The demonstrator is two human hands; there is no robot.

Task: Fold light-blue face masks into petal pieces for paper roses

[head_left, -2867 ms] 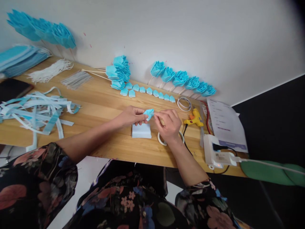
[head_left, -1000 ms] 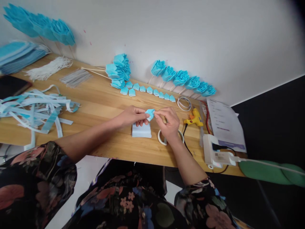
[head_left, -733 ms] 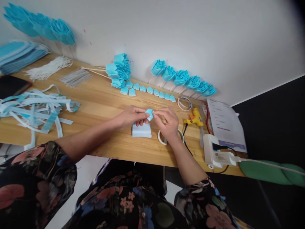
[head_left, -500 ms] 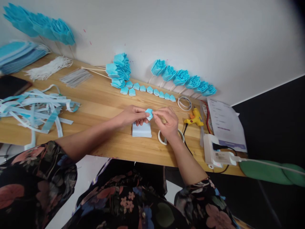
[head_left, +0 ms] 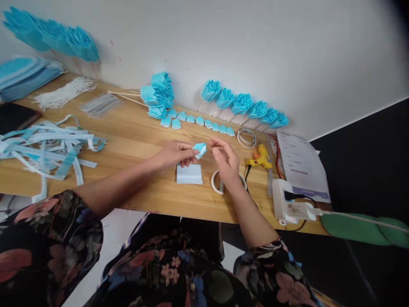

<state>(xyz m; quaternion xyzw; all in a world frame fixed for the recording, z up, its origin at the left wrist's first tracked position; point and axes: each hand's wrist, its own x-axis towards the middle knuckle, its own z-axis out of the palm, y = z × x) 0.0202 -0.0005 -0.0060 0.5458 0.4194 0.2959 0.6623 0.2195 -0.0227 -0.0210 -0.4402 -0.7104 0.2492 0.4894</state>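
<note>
Between the thumb and fingers of my left hand [head_left: 180, 154] is a small folded blue petal [head_left: 200, 149] with a white strip along its lower edge. My right hand [head_left: 226, 160] is just to the right of the petal, apart from it, fingers loosely spread with nothing visible in them. Below the left hand lies a stack of pale cut fabric pieces [head_left: 189, 175]. Under my right wrist a white tape roll [head_left: 217, 184] is partly hidden. Farther back, a row of folded blue petals [head_left: 200, 120] runs across the wooden table [head_left: 128, 147].
Blue fabric flowers [head_left: 242, 103] lean on the wall, with more in a bunch [head_left: 157, 96]. A yellow glue gun [head_left: 260, 157], another tape roll [head_left: 246, 138] and a power strip [head_left: 281, 200] are at right. Cut strips [head_left: 47, 145], white cords [head_left: 65, 91] and face masks [head_left: 27, 76] lie left.
My right hand has let go of the petal, moved slightly away and opened its fingers. The petal has tilted in my left hand, which stays in nearly the same place.
</note>
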